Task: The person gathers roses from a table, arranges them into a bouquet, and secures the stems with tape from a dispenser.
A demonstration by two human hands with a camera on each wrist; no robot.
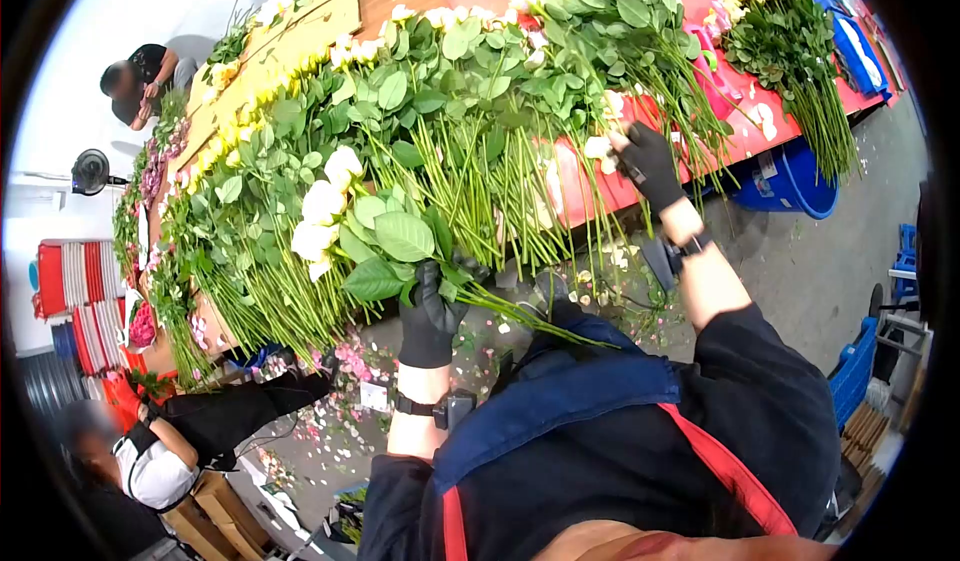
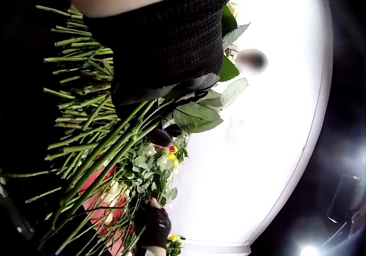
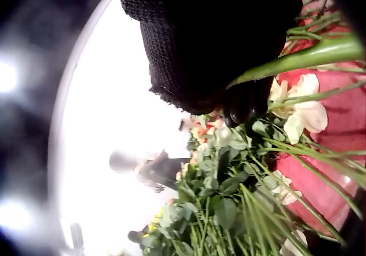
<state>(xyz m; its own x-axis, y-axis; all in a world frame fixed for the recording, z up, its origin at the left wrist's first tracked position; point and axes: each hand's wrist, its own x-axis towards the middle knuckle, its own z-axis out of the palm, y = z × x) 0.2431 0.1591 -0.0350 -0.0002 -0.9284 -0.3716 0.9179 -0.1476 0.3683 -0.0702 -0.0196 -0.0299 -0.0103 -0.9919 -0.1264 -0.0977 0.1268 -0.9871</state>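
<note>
My left hand [image 1: 430,316], in a black glove, grips a small bunch of white roses [image 1: 322,203] just below their broad leaves. Their green stems [image 2: 106,159] run out past the hand toward my body. My right hand [image 1: 650,168], also gloved, is over the table's right part with its fingers curled. A thick green stem [image 3: 309,58] runs out from under that palm in the right wrist view; its bloom end is hidden. White petals [image 3: 309,110] lie on the red surface close to the right fingers.
Rows of leafy roses [image 1: 440,91] cover the red-topped table [image 1: 590,186], stems hanging over its near edge. Another rose bundle [image 1: 790,51] lies at right above a blue bucket [image 1: 790,186]. Petals litter the floor [image 1: 340,401]. One person [image 1: 165,461] is at lower left, another [image 1: 150,76] beyond.
</note>
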